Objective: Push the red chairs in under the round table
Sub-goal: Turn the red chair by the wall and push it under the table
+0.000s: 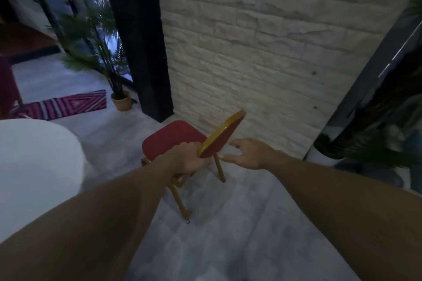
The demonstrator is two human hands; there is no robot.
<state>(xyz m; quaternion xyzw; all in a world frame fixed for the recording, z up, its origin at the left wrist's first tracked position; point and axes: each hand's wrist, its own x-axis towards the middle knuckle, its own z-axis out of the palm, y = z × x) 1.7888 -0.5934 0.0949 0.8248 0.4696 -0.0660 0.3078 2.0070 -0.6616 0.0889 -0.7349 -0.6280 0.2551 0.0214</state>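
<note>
A red chair (173, 137) with a gold frame stands on the grey floor in the middle of the view, its seat facing away toward the brick wall. My left hand (185, 159) grips the near lower edge of its backrest. Just right of the backrest, my right hand (249, 153) hovers with its fingers spread, holding nothing. The round table (34, 155), covered in white cloth, fills the left edge; the chair stands apart from it, to its right.
A pale brick wall (274, 52) rises right behind the chair, with a black pillar (141, 41) to its left. A potted palm (122, 100) and a pink striped rug (68, 105) lie beyond the table. Dark plants (376, 143) crowd the right side.
</note>
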